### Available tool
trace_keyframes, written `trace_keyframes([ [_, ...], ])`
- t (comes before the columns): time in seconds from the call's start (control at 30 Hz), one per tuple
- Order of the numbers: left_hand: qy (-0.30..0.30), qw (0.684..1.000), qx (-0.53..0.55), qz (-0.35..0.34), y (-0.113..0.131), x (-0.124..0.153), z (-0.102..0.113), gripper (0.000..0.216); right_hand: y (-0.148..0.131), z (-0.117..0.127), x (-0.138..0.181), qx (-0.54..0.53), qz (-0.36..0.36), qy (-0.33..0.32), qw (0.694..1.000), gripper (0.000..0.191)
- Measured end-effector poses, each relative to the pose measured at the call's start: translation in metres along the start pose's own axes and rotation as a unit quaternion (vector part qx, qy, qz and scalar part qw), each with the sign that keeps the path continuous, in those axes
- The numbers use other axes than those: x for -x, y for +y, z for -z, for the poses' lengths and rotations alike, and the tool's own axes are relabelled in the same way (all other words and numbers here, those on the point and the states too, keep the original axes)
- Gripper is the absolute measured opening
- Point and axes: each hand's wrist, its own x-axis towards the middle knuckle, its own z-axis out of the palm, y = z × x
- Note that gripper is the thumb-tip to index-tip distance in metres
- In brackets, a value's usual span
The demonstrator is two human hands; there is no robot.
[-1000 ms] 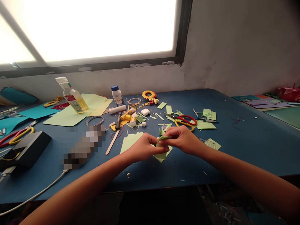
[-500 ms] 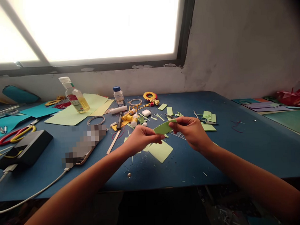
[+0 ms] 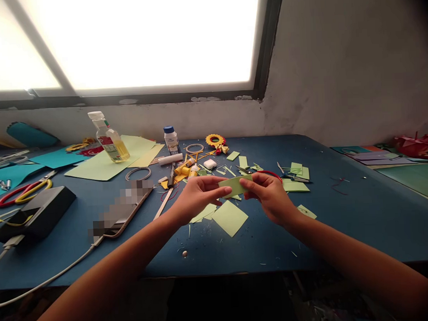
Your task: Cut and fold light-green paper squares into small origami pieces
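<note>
A small piece of light green paper [image 3: 233, 186] is held up between both hands over the table. My left hand [image 3: 200, 195] pinches its left end between thumb and fingers. At the other end, my right hand [image 3: 268, 194] grips it the same way. Just below on the table lies a green paper square [image 3: 230, 218], with more green pieces [image 3: 204, 213] beside it. Behind my right hand shows the red handle of a pair of scissors [image 3: 273, 175], partly hidden. Cut green papers [image 3: 296, 185] lie to its right.
On the blue table [image 3: 347, 221] stand a glass bottle [image 3: 110, 145] and a white bottle with a blue cap [image 3: 171, 140]. A phone [image 3: 131, 211] on a cable, a black box [image 3: 42, 210] and red-yellow scissors [image 3: 26, 192] lie left. Paper sheets lie at the far right.
The paper has turned from tilted and curved to flatter and more face-on. My fingers have shifted on it, and my right hand has dropped slightly, uncovering the red scissors handle.
</note>
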Motion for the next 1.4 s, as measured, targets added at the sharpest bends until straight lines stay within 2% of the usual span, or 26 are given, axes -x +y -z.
trace_keyframes([
  [0.13, -0.007, 1.0, -0.001, 0.017, -0.004, 0.0015, -0.0019, 0.029, 0.0039, -0.002, 0.0043, 0.036, 0.015, -0.027, 0.999, 0.022],
  [0.5, -0.003, 1.0, 0.009, 0.019, -0.0022, 0.0005, 0.0018, 0.028, 0.0013, 0.0024, 0.0045, 0.047, 0.03, -0.006, 0.998, 0.021],
  [1.17, -0.004, 1.0, -0.006, 0.016, 0.0011, 0.0022, 0.0031, 0.028, 0.0009, 0.0045, 0.0056, 0.079, 0.05, -0.009, 0.996, 0.022],
  [1.3, 0.019, 1.0, -0.001, 0.004, 0.0, 0.0016, 0.0026, 0.029, -0.0009, 0.0048, 0.0055, 0.096, 0.046, -0.018, 0.994, 0.023],
  [1.4, 0.061, 0.998, 0.001, -0.03, -0.0006, 0.0012, 0.002, 0.036, -0.0019, 0.0045, 0.0054, 0.115, 0.036, -0.04, 0.992, 0.025],
])
